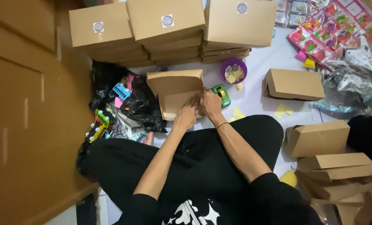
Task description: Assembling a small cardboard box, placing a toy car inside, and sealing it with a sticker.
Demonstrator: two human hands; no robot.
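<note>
Work surface: a pale, smooth floor, seen from above. A brown wooden wall panel with flat raised sections runs along the left edge. The person sits cross-legged in black clothing.

Active item: a kraft cardboard box, matte, flat-sided, rectangular, lying on the floor directly ahead of the knees, its flap folded over the body. Both hands are together on its lower right part. The left hand presses flat, fingers spread on the flap. The right hand lies just beside it, touching the box edge. Whether either hand grips the card cannot be told.

Surroundings:
- Stacks of closed boxes at the top, each with a round sticker
- A green tape dispenser just beside the right hand
- A round purple lid holding small pieces
- Yellow paper scraps on the floor
- Crinkled black plastic bags with bright plastic toys at the left
- Further folded boxes at the right, well apart from the hands
- Glossy coloured packets at the top right
</note>
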